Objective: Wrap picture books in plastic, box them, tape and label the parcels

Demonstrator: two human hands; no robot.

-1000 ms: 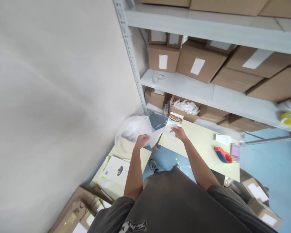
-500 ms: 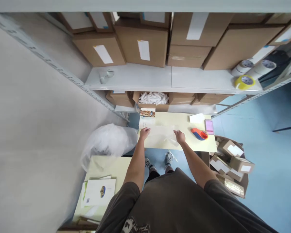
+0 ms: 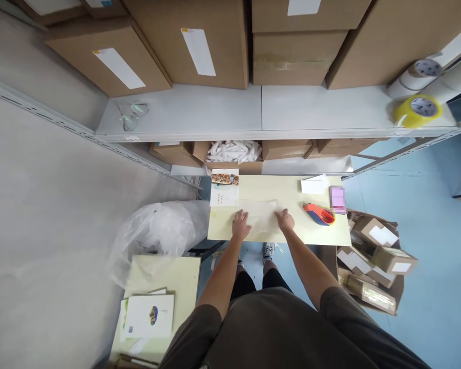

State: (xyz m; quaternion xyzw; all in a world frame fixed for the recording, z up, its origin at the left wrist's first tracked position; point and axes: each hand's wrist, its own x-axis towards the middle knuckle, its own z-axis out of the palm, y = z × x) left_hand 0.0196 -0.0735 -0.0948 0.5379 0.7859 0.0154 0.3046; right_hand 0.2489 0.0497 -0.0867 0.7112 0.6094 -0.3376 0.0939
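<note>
A thin, translucent whitish plastic sheet (image 3: 262,215), perhaps a bag, lies on the pale yellow worktop (image 3: 269,185). My left hand (image 3: 241,224) rests on its left side, fingers spread and flat. At the sheet's right edge is my right hand (image 3: 285,220), its fingers closed on the plastic. Beyond my left hand lies a booklet (image 3: 225,193) with a food picture. To the right sit an orange and blue tape dispenser (image 3: 319,214), a pink-screened device or card (image 3: 337,199) and some white papers (image 3: 314,184).
Shelving ahead carries cardboard boxes (image 3: 215,46), glasses (image 3: 133,116) and a yellow tape roll (image 3: 418,110). White strips (image 3: 235,151) fill an open box below. A large plastic bag (image 3: 163,225) and a side table (image 3: 165,271) stand left. Right, a carton holds small parcels (image 3: 382,230).
The sheet, held up by both hands before, now lies flatter on the worktop. My left hand has let go of its corner, moved right and nearer me, and spread out. The view has shifted closer.
</note>
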